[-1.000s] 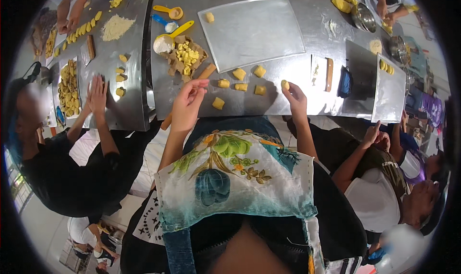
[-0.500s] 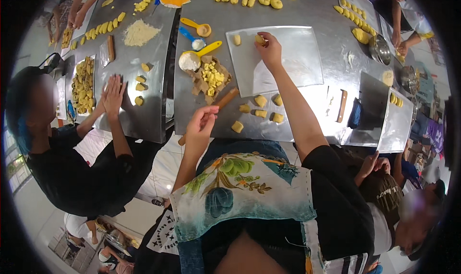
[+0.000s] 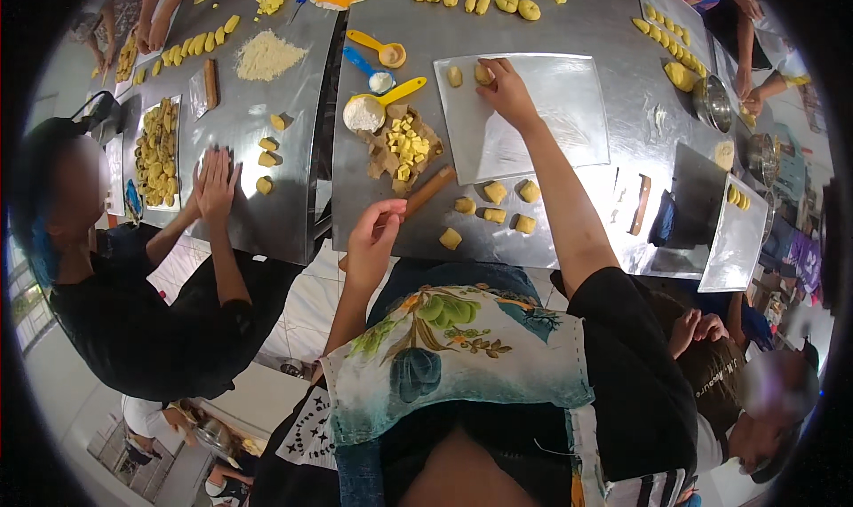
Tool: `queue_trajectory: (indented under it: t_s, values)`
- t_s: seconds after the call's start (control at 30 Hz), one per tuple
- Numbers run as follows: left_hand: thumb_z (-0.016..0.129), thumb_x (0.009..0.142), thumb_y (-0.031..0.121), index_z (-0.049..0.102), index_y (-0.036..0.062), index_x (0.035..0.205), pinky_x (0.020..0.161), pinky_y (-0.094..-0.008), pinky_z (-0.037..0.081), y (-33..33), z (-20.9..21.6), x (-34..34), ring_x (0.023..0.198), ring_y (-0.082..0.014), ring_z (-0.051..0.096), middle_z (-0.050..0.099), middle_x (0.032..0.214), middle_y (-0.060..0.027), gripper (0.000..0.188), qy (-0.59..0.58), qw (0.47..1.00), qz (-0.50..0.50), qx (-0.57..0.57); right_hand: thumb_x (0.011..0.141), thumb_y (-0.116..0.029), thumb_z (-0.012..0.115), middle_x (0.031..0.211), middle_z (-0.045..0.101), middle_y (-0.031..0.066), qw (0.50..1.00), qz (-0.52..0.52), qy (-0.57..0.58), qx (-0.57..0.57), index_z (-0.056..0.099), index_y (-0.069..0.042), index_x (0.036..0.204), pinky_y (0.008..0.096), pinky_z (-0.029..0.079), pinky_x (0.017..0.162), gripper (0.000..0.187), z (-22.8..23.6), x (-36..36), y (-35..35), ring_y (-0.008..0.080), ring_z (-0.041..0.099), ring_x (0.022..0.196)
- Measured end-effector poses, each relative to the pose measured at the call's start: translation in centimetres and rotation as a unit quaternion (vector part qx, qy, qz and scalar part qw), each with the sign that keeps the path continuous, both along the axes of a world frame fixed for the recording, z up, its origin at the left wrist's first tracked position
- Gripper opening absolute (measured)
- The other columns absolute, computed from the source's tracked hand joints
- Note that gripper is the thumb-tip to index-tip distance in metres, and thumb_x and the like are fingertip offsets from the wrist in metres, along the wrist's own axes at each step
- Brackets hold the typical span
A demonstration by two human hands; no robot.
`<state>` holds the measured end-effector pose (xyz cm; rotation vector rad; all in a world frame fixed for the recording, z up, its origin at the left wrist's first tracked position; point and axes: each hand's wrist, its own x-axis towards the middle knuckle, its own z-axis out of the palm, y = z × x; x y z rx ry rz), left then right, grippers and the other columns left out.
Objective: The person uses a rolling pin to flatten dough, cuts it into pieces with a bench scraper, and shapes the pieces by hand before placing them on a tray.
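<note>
My right hand (image 3: 511,96) is on the far left part of a clear plastic sheet (image 3: 555,134), its fingertips closed on a small yellow dough piece (image 3: 483,73). Another dough piece (image 3: 455,76) lies on the sheet just left of it. Near the table's front edge hovers my left hand (image 3: 373,236), fingers loosely curled, with nothing visible in them. A wooden rolling pin (image 3: 431,192) lies slantwise just beyond that hand, partly hidden by it. Several short dough pieces (image 3: 494,215) sit in front of the sheet.
Left of the sheet, yellow cubes (image 3: 409,147) rest on brown paper, beside a yellow scoop of white powder (image 3: 364,113) and a blue spoon (image 3: 360,63). A wooden-handled tool (image 3: 640,205) lies to the right. At the left table, a person presses both hands together (image 3: 215,185).
The view has shifted slightly, so the table appears a little further right. My right hand stays at the dough piece on the sheet; my left hand barely moves.
</note>
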<state>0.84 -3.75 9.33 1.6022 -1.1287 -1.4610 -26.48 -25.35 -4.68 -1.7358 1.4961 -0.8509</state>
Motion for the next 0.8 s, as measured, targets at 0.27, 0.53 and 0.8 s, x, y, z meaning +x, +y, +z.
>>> queue_trajectory:
  t_s: [0.27, 0.53, 0.8]
  values:
    - [0.053, 0.097, 0.003, 0.061, 0.0012, 0.114, 0.084, -0.0223, 0.046, 0.0, 0.5, -1.2, 0.093, -0.0099, 0.060, 0.065, 0.106, -0.0038, 0.019, 0.005, 1.000, -0.007, -0.006, 0.074, -0.004, 0.068, 0.116, 0.057, 0.0149, 0.989, 0.082, 0.008, 0.124, 0.060, -0.003, 0.122, 0.0385, 0.051, 0.089, 0.049, 1.2, -2.5, -1.7, 0.0338, 0.060, 0.102]
    - [0.054, 0.097, 0.004, 0.061, 0.0025, 0.116, 0.084, -0.0231, 0.046, 0.3, 1.0, -1.3, 0.094, -0.0103, 0.060, 0.065, 0.107, -0.0044, 0.021, 0.010, 1.000, 0.001, 0.012, 0.075, -0.003, 0.067, 0.110, 0.057, 0.0134, 0.987, 0.124, 0.098, -0.005, 0.061, -0.002, 0.113, 0.0386, 0.052, 0.084, 0.039, 0.8, -1.3, -1.5, 0.0323, 0.061, 0.093]
    - [0.053, 0.097, 0.004, 0.061, 0.0018, 0.118, 0.086, -0.0243, 0.047, 0.4, 2.1, -2.4, 0.097, -0.0111, 0.059, 0.064, 0.108, -0.0059, 0.022, 0.019, 0.999, -0.020, 0.027, 0.074, -0.005, 0.061, 0.109, 0.059, 0.0161, 0.976, 0.149, 0.139, -0.079, 0.062, -0.002, 0.108, 0.0423, 0.051, 0.088, 0.034, -0.5, -3.4, -2.1, 0.0352, 0.060, 0.101]
